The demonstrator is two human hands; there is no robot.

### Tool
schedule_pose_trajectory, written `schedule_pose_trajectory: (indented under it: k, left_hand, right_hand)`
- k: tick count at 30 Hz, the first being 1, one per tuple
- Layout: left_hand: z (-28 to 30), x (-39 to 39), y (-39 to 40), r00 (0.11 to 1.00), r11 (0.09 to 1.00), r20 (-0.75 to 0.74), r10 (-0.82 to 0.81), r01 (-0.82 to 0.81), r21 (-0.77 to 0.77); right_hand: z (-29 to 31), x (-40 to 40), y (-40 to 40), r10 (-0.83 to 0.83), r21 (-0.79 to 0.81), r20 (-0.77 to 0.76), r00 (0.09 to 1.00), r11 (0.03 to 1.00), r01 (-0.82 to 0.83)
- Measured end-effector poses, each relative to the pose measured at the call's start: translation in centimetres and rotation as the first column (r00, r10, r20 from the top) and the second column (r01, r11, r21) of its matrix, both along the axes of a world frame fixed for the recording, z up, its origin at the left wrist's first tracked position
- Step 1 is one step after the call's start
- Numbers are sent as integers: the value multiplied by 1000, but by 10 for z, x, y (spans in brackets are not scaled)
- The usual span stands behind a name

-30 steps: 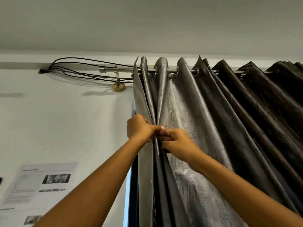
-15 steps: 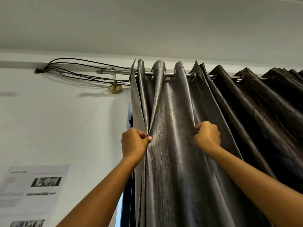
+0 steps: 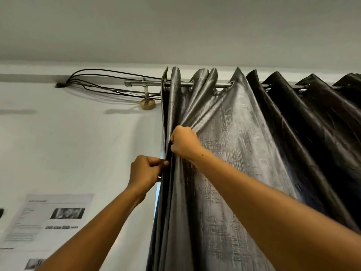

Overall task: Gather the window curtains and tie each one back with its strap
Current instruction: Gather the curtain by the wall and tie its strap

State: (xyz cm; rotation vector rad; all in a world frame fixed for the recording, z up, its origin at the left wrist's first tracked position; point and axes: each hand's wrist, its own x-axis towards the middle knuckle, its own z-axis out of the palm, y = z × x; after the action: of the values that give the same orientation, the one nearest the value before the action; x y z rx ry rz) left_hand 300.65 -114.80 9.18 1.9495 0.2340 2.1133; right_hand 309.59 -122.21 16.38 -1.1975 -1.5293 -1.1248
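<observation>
- Left hand pinches the curtain edge; right hand grips a fold.
- Slick fabric may slip, spilling gathered pleats along the rod.

A grey curtain hung by eyelets from a metal rod at twelve o'clock. The right hand clutched a fold near the curtain's left edge; the left hand — just below, toward seven o'clock — pinched that edge. Black cables looped at eleven o'clock — a printed sheet hung on the wall at eight.
</observation>
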Motion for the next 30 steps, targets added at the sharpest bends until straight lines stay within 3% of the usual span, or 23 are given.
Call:
schedule_pose_trajectory:
  k: [3,7,10,12,13,14,15,17,22,30]
  left_hand:
    - [6,17,-13,999,1000,-48,5,-5,9]
    - [14,48,-24,975,979,-88,202,-200,38]
    - [22,67,-24,961,961,-28,276,-276,-10]
    - [23,75,-23,970,968,-1,244,-244,-54]
    - [23,77,-21,973,971,6,229,-228,-70]
    - [24,79,-18,974,971,13,226,-225,-77]
    - [24,79,-15,972,969,16,233,-231,-81]
    - [25,80,-12,970,967,11,243,-242,-81]
    - [26,83,-4,966,963,-24,258,-259,-72]
    - [20,76,2,978,976,-30,208,-210,-57]
  right_hand:
    - [2,22,-8,35,-112,-89,995,993,-45]
    - [-5,55,-25,326,-263,-338,883,868,-421]
    - [-10,76,-29,337,-299,-435,835,820,-487]
    - [-5,99,-29,247,-135,-407,879,936,-326]
    - [-1,114,-30,101,-6,-374,922,994,-112]
    - [2,128,-33,-109,109,-377,920,981,161]
    - [4,142,-35,-286,171,-411,866,909,381]
    - [10,171,-40,-440,128,-512,738,810,572]
    - [25,200,-47,-370,187,-573,731,809,557]
    - [36,154,-44,-283,311,-443,851,842,442]
